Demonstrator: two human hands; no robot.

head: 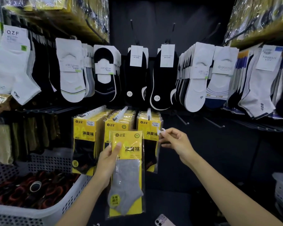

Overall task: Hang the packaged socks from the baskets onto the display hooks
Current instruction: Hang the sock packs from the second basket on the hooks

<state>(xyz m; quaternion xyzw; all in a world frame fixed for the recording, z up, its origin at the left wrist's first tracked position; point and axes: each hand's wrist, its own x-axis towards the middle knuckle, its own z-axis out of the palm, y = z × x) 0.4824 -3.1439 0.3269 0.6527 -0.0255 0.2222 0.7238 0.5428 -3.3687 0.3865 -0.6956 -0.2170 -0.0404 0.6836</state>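
I read the grey sock pack (127, 175) held upright, covering the middle row of hung yellow packs (114, 125). My left hand (108, 160) grips its yellow header, thumb on the front. My right hand (175, 141) pinches a small white clip (162, 131) beside the right row (147, 126). A white basket (59, 207) sits lower left, and a phone (163, 221) lies below.

Glossy clear plastic sock pack (127, 173), perforated white plastic basket (62, 204)

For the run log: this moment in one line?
left hand: holds grey-sock pack | right hand: pinches small white piece | pack: not yet hung
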